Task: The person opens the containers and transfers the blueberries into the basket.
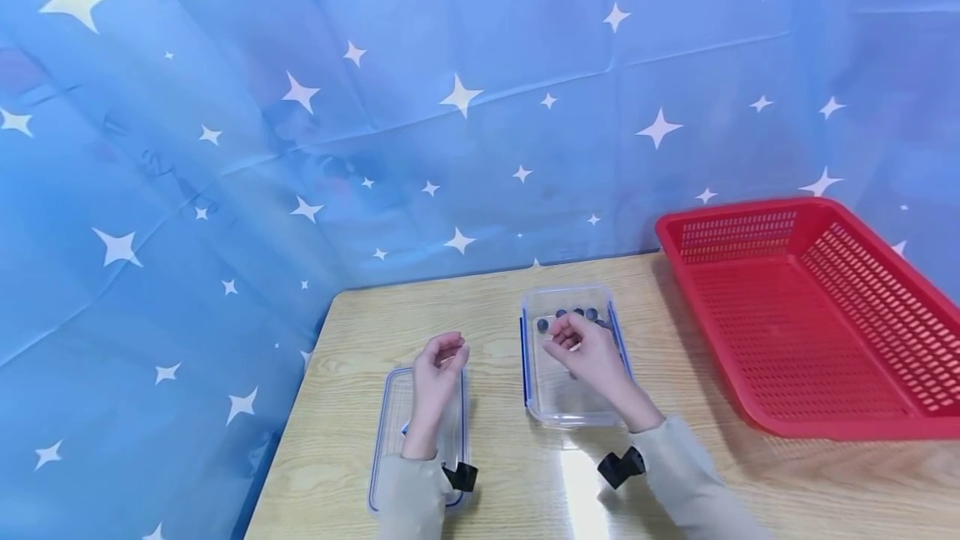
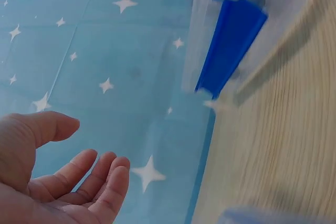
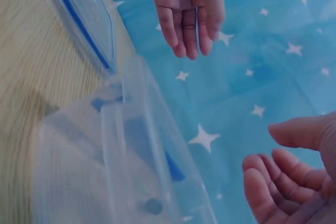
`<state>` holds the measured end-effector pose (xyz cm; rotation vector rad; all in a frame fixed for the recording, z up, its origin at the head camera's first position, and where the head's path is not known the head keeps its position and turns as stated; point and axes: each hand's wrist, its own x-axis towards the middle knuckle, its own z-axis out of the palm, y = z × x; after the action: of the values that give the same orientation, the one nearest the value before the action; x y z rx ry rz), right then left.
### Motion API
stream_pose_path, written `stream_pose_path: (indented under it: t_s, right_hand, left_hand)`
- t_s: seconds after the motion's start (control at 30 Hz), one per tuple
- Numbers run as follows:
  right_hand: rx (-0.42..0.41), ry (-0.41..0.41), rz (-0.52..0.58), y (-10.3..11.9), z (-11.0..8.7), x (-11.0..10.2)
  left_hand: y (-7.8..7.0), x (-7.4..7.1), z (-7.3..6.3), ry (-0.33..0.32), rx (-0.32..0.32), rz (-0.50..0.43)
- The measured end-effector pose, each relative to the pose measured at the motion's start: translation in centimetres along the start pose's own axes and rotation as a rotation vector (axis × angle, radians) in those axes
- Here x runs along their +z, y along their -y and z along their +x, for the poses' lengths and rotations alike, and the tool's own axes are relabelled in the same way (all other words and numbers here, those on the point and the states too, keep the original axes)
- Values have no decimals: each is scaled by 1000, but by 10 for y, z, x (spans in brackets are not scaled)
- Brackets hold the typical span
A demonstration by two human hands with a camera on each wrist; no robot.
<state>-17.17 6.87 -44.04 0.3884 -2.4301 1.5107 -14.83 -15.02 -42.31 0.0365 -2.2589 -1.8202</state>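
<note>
My right hand (image 1: pixel 592 357) hovers over a clear plastic box (image 1: pixel 577 420), fingers loosely bent and thumb apart, nothing between them. Inside the box lie several small dark round pieces (image 1: pixel 543 325), partly hidden by that hand; their kind is unclear. My left hand (image 1: pixel 437 377) is held above a clear lid with a blue seal (image 1: pixel 381 432), which lies on the table left of the box. In the left wrist view the left hand (image 2: pixel 79 182) has relaxed, parted fingers and holds nothing. A blue side flap (image 2: pixel 231 45) hangs from the box there.
A large red plastic basket (image 1: pixel 750 340) stands on the right of the wooden table (image 1: pixel 345 332). Behind and to the left hangs a blue cloth (image 1: pixel 390 107) with white stars. A dark wrist mount (image 1: pixel 621 467) sits at the right sleeve.
</note>
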Motion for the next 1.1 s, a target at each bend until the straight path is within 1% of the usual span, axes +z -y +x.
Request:
stream_pose_path:
  t_s: [0.13, 0.23, 0.33, 0.43, 0.5, 0.6, 0.67, 0.7, 0.77, 0.9, 0.93, 1.0, 1.1]
  right_hand:
    - [70, 10, 37, -11, 0, -3]
    - [124, 11, 75, -17, 1, -4]
    - [169, 17, 100, -21, 0, -5]
    - [216, 25, 88, -24, 0, -4]
    - [246, 29, 65, -26, 0, -3]
    - [269, 37, 31, -28, -1, -2]
    - [279, 41, 14, -31, -1, -1]
    - [287, 44, 7, -31, -1, 0]
    - [298, 47, -3, -33, -1, 1]
    - [322, 59, -13, -37, 0, 2]
    - [328, 60, -13, -38, 0, 3]
    - [340, 70, -22, -40, 0, 3]
    - [356, 84, -49, -43, 0, 4]
  left_hand:
    - [2, 18, 1, 47, 1, -52]
    - [5, 31, 2, 83, -2, -122]
    - [14, 43, 4, 103, -19, -195]
    - [27, 55, 6, 114, -40, -230]
    - [34, 62, 7, 123, -57, -235]
    - [38, 69, 8, 138, -77, -247]
    - [39, 72, 7, 144, -92, -273]
    - [40, 74, 7, 145, -90, -276]
    - [33, 75, 5, 153, -102, -284]
    - [35, 79, 5, 167, -120, -252]
    - [36, 80, 5, 172, -134, -247]
    - [46, 83, 8, 168, -140, -221]
    - [48, 85, 8, 163, -161, -189]
